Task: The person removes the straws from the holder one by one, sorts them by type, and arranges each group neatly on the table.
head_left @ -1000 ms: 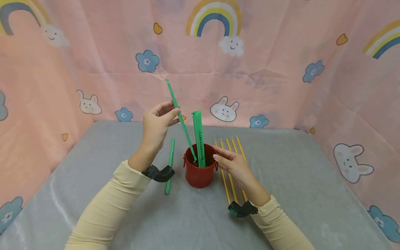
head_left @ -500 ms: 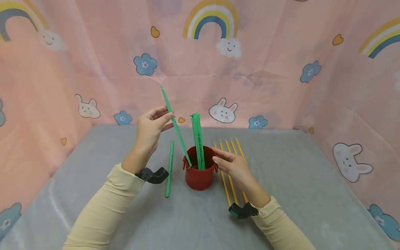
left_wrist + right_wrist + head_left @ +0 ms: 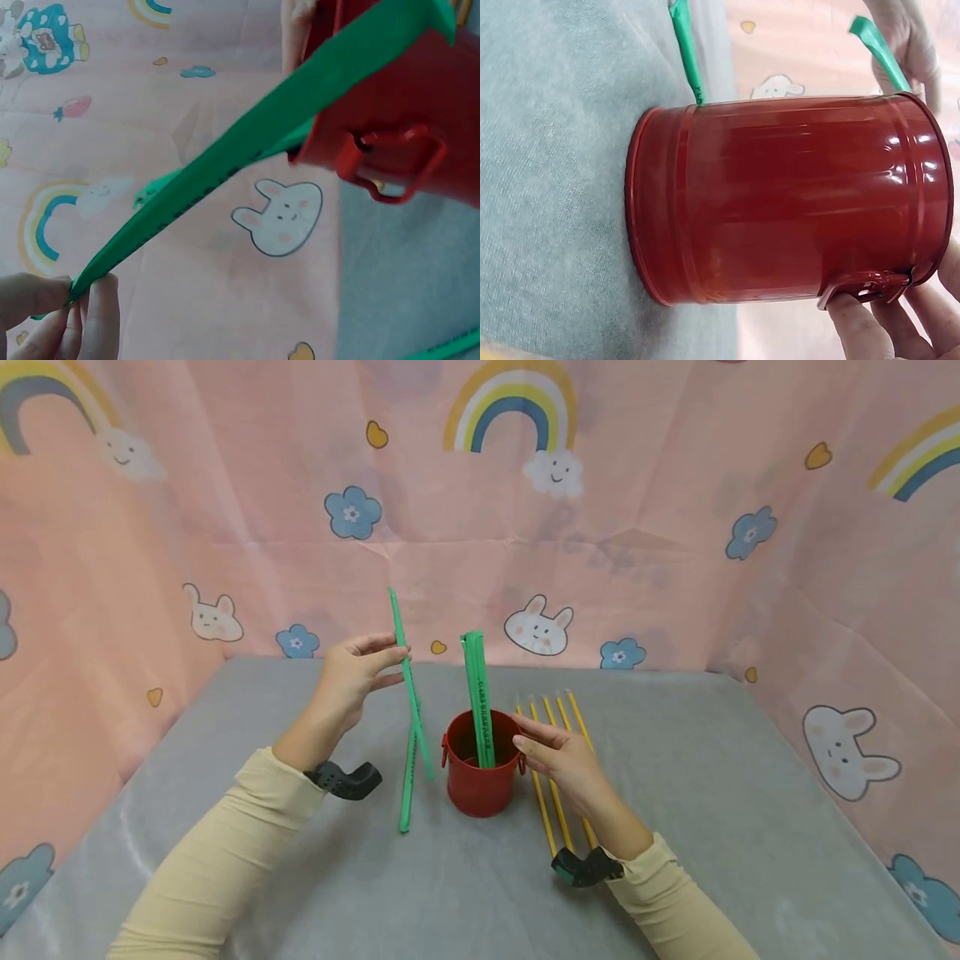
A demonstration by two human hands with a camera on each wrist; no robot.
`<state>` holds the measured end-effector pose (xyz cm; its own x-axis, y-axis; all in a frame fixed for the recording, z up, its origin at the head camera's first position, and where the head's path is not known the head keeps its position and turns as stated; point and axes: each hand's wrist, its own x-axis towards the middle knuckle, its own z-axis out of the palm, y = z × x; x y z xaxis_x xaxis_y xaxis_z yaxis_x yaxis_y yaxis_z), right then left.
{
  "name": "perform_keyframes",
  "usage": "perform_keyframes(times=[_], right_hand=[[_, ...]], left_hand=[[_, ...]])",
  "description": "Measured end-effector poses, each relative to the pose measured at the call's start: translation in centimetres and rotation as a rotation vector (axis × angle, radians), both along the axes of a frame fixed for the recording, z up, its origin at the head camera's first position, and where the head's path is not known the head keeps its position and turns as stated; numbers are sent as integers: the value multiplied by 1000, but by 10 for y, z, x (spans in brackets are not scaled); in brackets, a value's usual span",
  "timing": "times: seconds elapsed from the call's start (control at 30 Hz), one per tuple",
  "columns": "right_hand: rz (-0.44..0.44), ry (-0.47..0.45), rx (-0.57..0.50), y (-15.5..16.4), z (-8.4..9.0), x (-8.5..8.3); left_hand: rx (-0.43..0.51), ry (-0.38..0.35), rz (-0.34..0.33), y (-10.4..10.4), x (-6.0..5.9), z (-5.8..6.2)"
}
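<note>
The right hand [image 3: 566,760] covers part of the yellow sticks [image 3: 555,752] on the table [image 3: 712,827], fingers straight against the bucket [image 3: 480,777] rim, gripping nothing. The left hand [image 3: 348,677] pinches a green strip [image 3: 408,685] in the air just left of the bucket, its lower end outside the rim. More green strips [image 3: 477,693] stand inside; another strip [image 3: 407,785] lies left, with open table beyond.

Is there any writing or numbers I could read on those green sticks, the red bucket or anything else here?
Green sticks in the red bucket: a dark printed line runs along one stick, too small to read.
Green stick pinched by the left hand: dark marks, blurred, unreadable.
Bucket, yellow sticks, pink backdrop: pictures only, no text.
</note>
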<state>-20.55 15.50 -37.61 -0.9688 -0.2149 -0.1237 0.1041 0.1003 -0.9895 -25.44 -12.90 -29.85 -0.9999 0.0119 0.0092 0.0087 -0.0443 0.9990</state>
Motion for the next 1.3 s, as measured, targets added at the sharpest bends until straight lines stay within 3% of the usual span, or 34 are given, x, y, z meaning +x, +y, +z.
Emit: perform_keyframes(times=[0.23, 0.63, 0.87, 1.07, 1.3], right_hand=[[-8, -2, 0, 0, -1, -1], [0, 4, 3, 0, 1, 0], [1, 1, 1, 0, 1, -1], [-7, 12, -1, 0, 2, -1], [4, 16, 0, 0, 1, -1]], left_hand=[[-107, -111, -71, -13, -9, -11], [-156, -272, -141, -25, -23, -39], [-178, -328, -156, -31, -28, -64], [-193, -327, -161, -32, -31, -77], [-229, -373, -107, -30, -32, -91]])
